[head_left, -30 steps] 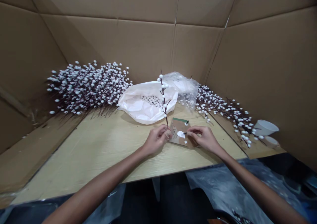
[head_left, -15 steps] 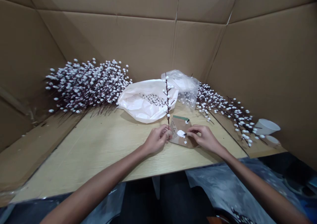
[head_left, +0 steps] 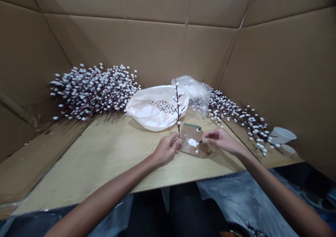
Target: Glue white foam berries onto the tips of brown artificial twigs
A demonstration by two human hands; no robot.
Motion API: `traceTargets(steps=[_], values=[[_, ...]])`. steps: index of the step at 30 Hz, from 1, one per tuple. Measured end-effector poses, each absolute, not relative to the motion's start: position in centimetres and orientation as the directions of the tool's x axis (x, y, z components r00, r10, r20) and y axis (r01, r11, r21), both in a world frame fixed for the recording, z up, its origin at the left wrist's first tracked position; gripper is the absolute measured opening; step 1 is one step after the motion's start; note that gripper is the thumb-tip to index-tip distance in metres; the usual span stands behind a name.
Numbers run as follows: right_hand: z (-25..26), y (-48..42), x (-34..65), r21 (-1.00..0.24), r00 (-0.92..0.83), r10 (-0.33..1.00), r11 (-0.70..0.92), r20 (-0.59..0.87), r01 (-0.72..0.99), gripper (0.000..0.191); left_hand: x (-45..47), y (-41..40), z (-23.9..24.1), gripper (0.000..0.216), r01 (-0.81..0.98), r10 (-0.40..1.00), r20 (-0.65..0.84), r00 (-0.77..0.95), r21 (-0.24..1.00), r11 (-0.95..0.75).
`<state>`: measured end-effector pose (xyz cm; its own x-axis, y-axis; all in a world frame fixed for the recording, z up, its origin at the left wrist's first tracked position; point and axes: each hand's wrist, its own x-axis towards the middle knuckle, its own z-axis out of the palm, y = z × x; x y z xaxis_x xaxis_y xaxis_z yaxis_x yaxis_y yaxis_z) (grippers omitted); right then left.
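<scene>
My left hand point(head_left: 168, 146) is closed around the lower end of a brown berry stem point(head_left: 178, 109), which stands upright with white berries along it. Just right of it lies a flat cardboard piece point(head_left: 189, 150) with a green edge and a dab of white paste point(head_left: 193, 142). My right hand point(head_left: 219, 139) pinches a small dark stick point(head_left: 201, 141), its tip at the right edge of the paste. Behind the stem an open white bag point(head_left: 141, 109) holds many loose white berries point(head_left: 164, 106).
A large pile of white-berry stems point(head_left: 97, 90) lies at the back left, and another bunch point(head_left: 236, 114) at the right. A clear plastic bag point(head_left: 194, 90) sits behind the white bag. A white cup point(head_left: 282, 135) stands at the right edge. Cardboard walls point(head_left: 152, 48) surround the table point(head_left: 105, 160).
My right hand has moved slightly right with the dark stick, drawing its tip toward the paste's edge. The left hand still holds the stem in nearly the same place.
</scene>
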<state>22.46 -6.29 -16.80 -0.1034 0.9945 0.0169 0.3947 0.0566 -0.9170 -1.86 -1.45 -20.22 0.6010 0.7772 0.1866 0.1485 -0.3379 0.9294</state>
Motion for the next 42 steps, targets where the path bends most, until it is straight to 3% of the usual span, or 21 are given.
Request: traceTargets(steps=[7, 13, 24, 42], values=[[-13.6, -4.5, 21.2, -0.997, -0.050, 0.998, 0.037, 0.033, 0.062, 0.028, -2.1, -1.3, -19.3, 0.018, 0.024, 0.859, 0.203, 0.470, 0.970, -0.242], [-11.8, -1.0, 17.6, -0.971, -0.069, 0.969, 0.233, 0.236, -0.055, 0.030, -3.1, 0.1, -19.7, 0.024, 0.012, 0.918, 0.174, 0.355, 0.982, -0.190], [-15.1, 0.6, 13.3, -0.803, 0.100, 0.807, 0.551, 0.582, 0.229, 0.013, -3.4, 0.8, -20.2, 0.032, 0.016, 0.913, 0.159, 0.375, 0.984, -0.177], [-16.6, 0.8, 14.0, -0.765, 0.089, 0.795, 0.538, 0.600, 0.354, 0.014, -3.3, 0.6, -20.2, 0.033, 0.035, 0.911, 0.137, 0.389, 0.986, -0.163]])
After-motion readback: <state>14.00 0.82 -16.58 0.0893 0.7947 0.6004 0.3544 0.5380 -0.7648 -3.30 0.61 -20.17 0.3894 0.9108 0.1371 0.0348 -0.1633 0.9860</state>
